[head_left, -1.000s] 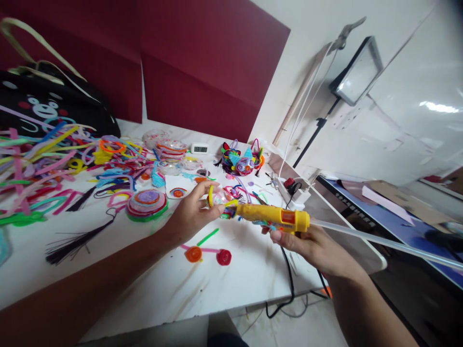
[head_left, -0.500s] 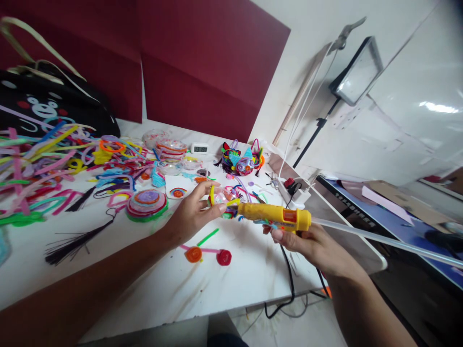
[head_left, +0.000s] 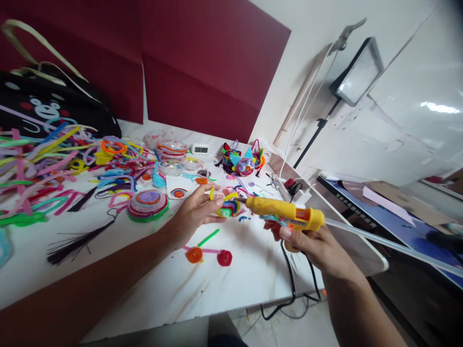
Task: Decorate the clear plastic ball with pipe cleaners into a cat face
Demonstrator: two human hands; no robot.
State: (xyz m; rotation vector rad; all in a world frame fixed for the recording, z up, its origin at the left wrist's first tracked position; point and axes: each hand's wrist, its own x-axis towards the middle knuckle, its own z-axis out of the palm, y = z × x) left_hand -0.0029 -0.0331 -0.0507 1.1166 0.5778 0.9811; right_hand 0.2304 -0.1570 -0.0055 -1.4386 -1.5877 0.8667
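In my right hand point(head_left: 314, 246) is a yellow hot glue gun point(head_left: 282, 212), gripped by its handle, with a long clear glue stick point(head_left: 383, 238) sticking out of its back. Its metal nozzle points left, close beside a small clear round piece trimmed with colourful pipe cleaners point(head_left: 228, 208). My left hand point(head_left: 197, 209) is closed on that piece, fingers and thumb at its left side. Whether the nozzle touches it I cannot tell. Below on the white table lie an orange coil point(head_left: 194, 255) and a red coil point(head_left: 224, 258), with a pink strip between them and a green strip point(head_left: 209, 237) nearby.
Loose pipe cleaners point(head_left: 43, 168) pile up at the left, before a black bag point(head_left: 50, 103). A layered coil disc point(head_left: 146, 205) and black tassel point(head_left: 75, 248) lie nearer. Finished ornaments point(head_left: 242, 161) and a small clock point(head_left: 200, 149) stand behind. A power strip point(head_left: 294, 193) sits right; a black cord point(head_left: 289, 274) hangs down.
The glue gun has drawn back to the right and its nozzle has risen slightly. The round piece has tilted in my left hand, showing its rainbow-coloured side more.
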